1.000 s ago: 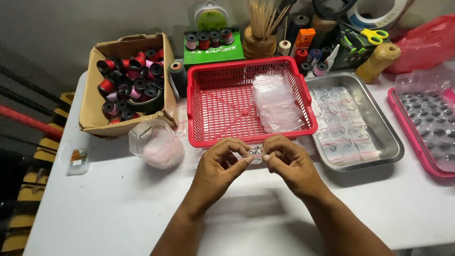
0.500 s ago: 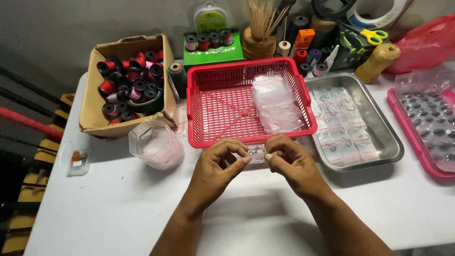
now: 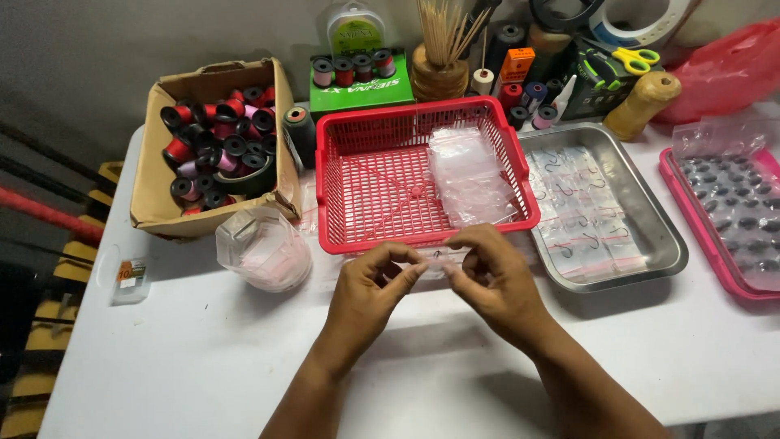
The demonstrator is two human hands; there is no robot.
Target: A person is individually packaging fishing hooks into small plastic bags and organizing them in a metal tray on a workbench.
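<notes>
Small clear plastic bag (image 3: 436,262) is pinched between the fingertips of the left hand (image 3: 370,294) and right hand (image 3: 496,280), held just above the white surface (image 3: 162,366) in front of the red basket (image 3: 390,183), beside a metal tray (image 3: 650,236).

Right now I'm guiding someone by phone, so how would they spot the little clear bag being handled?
Find the red basket in the middle of the white table. Just in front of its near rim, the left hand and right hand pinch a small clear bag between their fingers. Unlike the bags piled inside the basket, it is held up alone.
</notes>
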